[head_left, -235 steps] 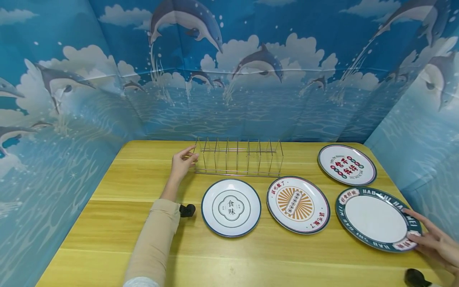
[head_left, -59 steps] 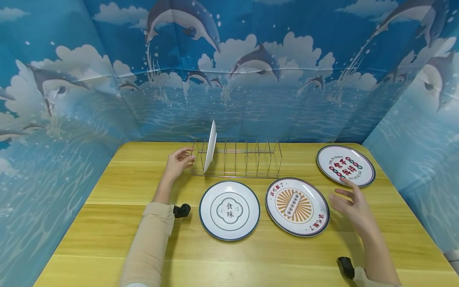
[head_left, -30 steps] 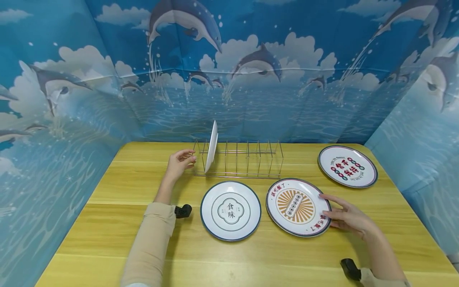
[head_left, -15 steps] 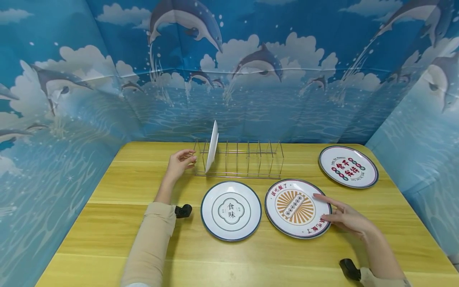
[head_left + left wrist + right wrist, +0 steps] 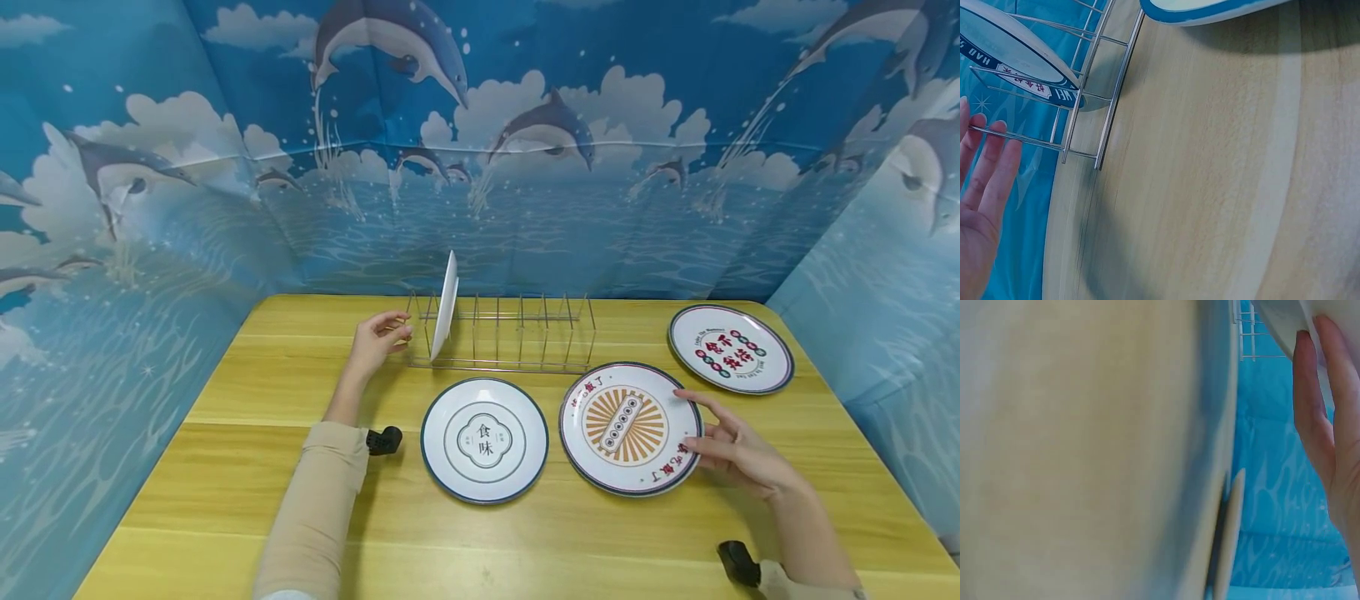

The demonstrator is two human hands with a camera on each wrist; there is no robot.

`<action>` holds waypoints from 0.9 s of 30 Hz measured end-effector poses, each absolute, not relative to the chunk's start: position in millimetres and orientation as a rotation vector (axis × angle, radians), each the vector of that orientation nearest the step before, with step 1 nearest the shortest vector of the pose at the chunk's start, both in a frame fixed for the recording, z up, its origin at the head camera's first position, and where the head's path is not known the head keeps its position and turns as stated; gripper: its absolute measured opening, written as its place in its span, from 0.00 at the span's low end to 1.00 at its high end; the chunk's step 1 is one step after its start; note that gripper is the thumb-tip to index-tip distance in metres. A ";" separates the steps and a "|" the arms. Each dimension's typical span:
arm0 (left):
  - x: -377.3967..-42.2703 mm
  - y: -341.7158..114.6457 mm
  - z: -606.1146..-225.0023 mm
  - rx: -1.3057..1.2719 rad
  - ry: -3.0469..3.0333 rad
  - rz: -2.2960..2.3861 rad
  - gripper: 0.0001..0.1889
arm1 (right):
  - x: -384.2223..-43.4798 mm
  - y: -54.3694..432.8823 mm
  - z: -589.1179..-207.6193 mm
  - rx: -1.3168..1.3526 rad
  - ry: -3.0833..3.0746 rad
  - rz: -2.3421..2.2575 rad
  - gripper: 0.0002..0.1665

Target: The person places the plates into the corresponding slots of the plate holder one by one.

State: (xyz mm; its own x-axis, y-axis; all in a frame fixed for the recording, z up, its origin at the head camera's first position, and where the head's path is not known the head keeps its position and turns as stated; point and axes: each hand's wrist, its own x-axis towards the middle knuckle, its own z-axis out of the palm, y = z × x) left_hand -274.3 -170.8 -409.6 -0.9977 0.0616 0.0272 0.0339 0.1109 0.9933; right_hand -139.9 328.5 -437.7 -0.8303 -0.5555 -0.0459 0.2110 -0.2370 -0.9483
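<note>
My right hand [image 5: 738, 450] holds the right rim of a white plate with an orange sunburst [image 5: 626, 425], thumb on top and fingers underneath. In the right wrist view, fingertips press the plate's pale underside [image 5: 1282, 322], which is raised off the table. My left hand [image 5: 380, 340] grips the left end of a wire dish rack [image 5: 517, 367]; its fingertips [image 5: 997, 128] lie on the end wire in the left wrist view. In the rack's left part stands a green-rimmed plate [image 5: 446, 308], on edge and leaning slightly, its lettered rim visible in the left wrist view.
A blue-rimmed white plate [image 5: 484, 479] lies flat in front of the rack. Another plate with red characters [image 5: 776, 367] lies at the back right of the wooden table [image 5: 525, 554]. A dolphin-print curtain [image 5: 525, 225] hangs behind and at the sides.
The green-rimmed plate has gone from the right of the table into the rack. My right hand has since taken the sunburst plate and just raised it slightly. My left hand stays at the rack.
</note>
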 end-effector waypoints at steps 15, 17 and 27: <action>-275.4 -172.0 -410.9 0.094 2.308 2.086 0.18 | -172.8 309.6 -353.3 -0.808 1.574 -2.314 0.37; -275.9 -172.3 -410.8 0.091 2.307 2.083 0.18 | -179.0 296.7 -341.5 -0.770 1.629 -2.328 0.36; -288.4 -176.9 -427.7 0.086 2.307 2.095 0.19 | -217.4 216.6 -317.8 -0.577 1.893 -2.256 0.35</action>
